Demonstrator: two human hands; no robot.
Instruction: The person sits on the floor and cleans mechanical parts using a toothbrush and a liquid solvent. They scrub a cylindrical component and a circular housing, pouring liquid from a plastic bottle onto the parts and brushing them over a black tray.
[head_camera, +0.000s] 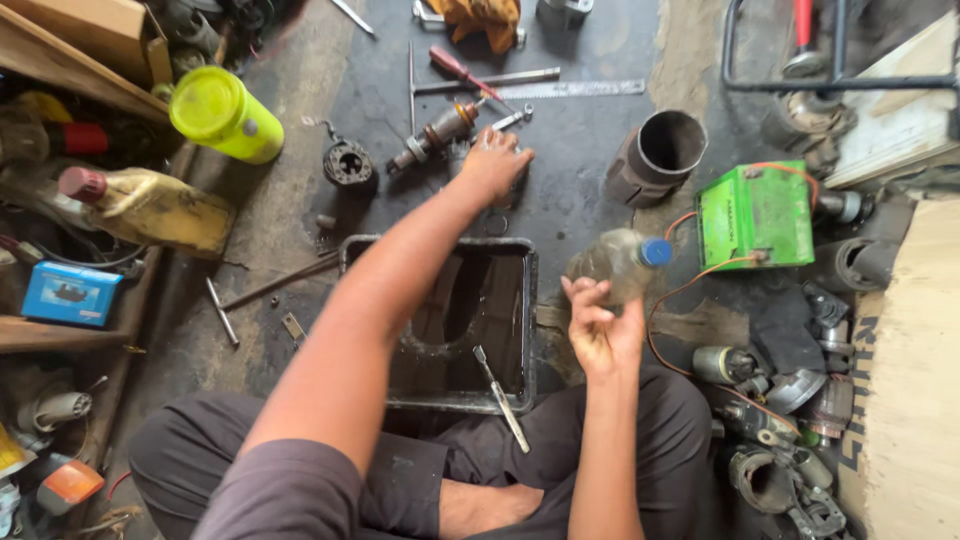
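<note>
left hand (495, 160) reaching past tray (350, 250), closing over a part beside armature (435, 133) | right hand (603, 335) gripping capped bottle (618, 262) | tray holding dark liquid, brush (500, 395) resting idle | washing seemingly not yet begun

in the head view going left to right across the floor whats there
blue box → yellow-green container → left hand → right hand holding a plastic bottle → dark metal cylinder → green battery
</note>
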